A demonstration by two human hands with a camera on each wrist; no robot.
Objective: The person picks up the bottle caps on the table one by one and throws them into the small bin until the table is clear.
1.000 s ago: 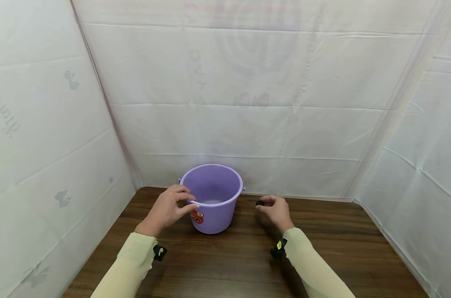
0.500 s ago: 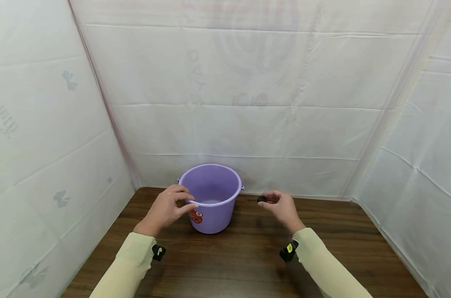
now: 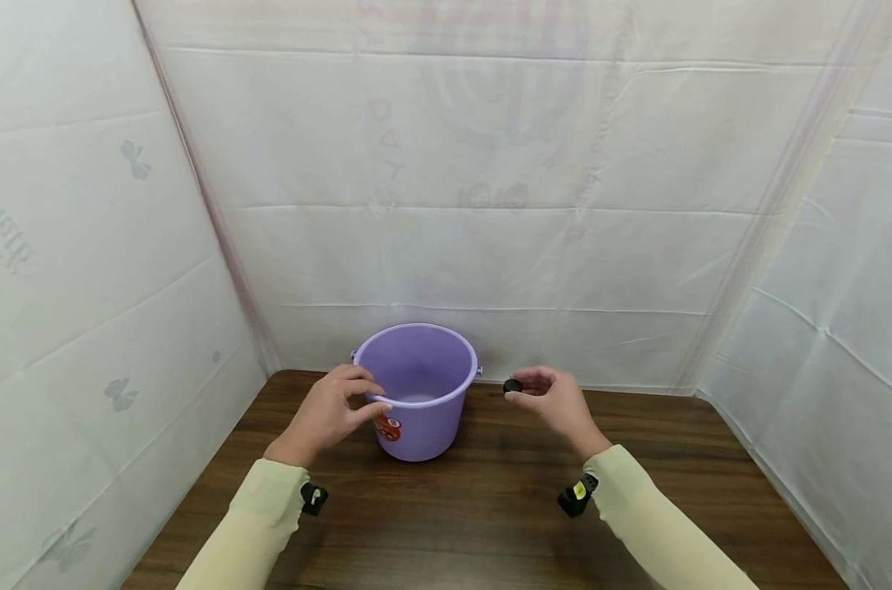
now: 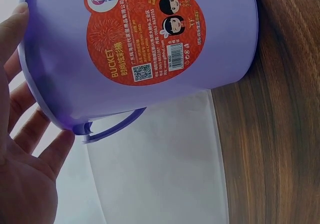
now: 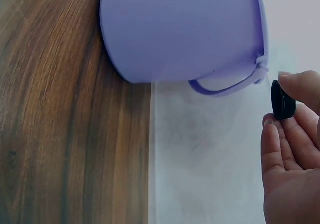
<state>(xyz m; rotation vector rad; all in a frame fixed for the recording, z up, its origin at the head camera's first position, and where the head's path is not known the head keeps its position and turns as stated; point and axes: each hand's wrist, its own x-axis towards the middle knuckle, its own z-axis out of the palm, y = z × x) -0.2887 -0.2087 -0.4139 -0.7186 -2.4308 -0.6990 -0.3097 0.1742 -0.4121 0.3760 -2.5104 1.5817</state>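
A purple bucket (image 3: 423,426) stands upright on the wooden table, with a red label (image 4: 145,33) on its side. My left hand (image 3: 328,414) holds the near left of its rim, thumb outside and fingers over the edge. To the right of the bucket, my right hand (image 3: 559,406) pinches a small round black cap (image 3: 513,385) between thumb and fingers. The right wrist view shows the cap (image 5: 283,101) edge-on, raised off the table and apart from the bucket. The part of the bucket's floor that shows in the head view holds nothing visible.
The bucket's purple handle (image 5: 225,89) hangs down at its back. White sheets enclose the brown wooden table (image 3: 446,533), with the back sheet (image 3: 600,270) close behind the bucket and side sheets at left and right.
My right hand has risen a little with the black cap, its wrist shifting right, and the cap shows more clearly. My left hand and the bucket have stayed in place.
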